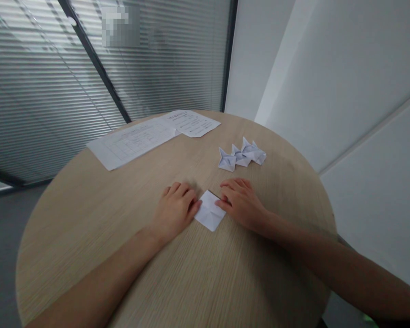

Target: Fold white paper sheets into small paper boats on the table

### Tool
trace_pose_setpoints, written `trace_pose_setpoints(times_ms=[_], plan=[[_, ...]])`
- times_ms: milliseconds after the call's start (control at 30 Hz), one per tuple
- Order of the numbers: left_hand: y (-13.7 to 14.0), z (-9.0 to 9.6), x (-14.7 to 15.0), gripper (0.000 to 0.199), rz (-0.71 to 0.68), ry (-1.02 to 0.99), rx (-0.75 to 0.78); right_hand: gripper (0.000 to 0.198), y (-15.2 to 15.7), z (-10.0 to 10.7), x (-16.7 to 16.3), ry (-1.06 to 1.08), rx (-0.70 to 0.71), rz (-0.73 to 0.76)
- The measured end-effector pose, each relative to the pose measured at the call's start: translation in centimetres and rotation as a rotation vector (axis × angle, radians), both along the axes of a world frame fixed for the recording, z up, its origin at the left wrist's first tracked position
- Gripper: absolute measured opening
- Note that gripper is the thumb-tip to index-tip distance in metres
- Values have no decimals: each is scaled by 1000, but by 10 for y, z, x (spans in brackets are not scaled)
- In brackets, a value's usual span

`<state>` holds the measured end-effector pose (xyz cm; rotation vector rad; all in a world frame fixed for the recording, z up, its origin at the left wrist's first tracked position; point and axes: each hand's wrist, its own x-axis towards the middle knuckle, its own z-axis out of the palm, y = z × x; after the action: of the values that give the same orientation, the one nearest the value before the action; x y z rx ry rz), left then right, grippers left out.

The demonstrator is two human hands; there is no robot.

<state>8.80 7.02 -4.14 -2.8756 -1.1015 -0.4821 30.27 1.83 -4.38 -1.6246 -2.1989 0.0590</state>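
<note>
A small folded square of white paper (pixel 211 215) lies on the table in front of me, one corner pointing toward me, with crease lines across its face. At its left corner, my left hand (pixel 177 207) is closed, the thumb and curled fingers gripping the edge. My right hand (pixel 242 202) pinches the right side, its thumb on top of the paper and its fingers bent beyond it. Some of the fingertips under the paper's edges are hidden. Beyond my right hand stands a row of several folded paper pieces (pixel 227 161) with pointed tips.
The round wooden table (pixel 150 282) has a curved edge. Printed sheets (pixel 133 142) lie at its far left, overlapping another printed sheet (pixel 194 124). Behind is a glass partition with blinds (pixel 177 68); a white wall (pixel 345 82) rises on the right.
</note>
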Motion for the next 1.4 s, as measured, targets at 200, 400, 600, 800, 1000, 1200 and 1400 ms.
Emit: trace_pose_setpoints(times_ms=[200,400,600,800,1000,1200,1400], plan=[[1,-7,-1,38,-169,53,44,19,-3,4,-3,7,-74,-2],[2,-8,-2,41,-143,109,-77,29,-5,5,-4,62,-219,19],[4,-7,-2,41,-127,75,-117,26,1,6,0,156,-306,-25],[4,-6,-2,39,-119,-59,-144,19,3,3,2,233,-324,-57],[6,-1,-2,21,-168,-237,-181,16,3,1,0,294,-215,-27],[-6,19,-6,15,-233,-512,96,13,-3,15,2,462,175,65],[-6,14,-10,21,-413,-239,204,23,1,8,12,187,98,237]])
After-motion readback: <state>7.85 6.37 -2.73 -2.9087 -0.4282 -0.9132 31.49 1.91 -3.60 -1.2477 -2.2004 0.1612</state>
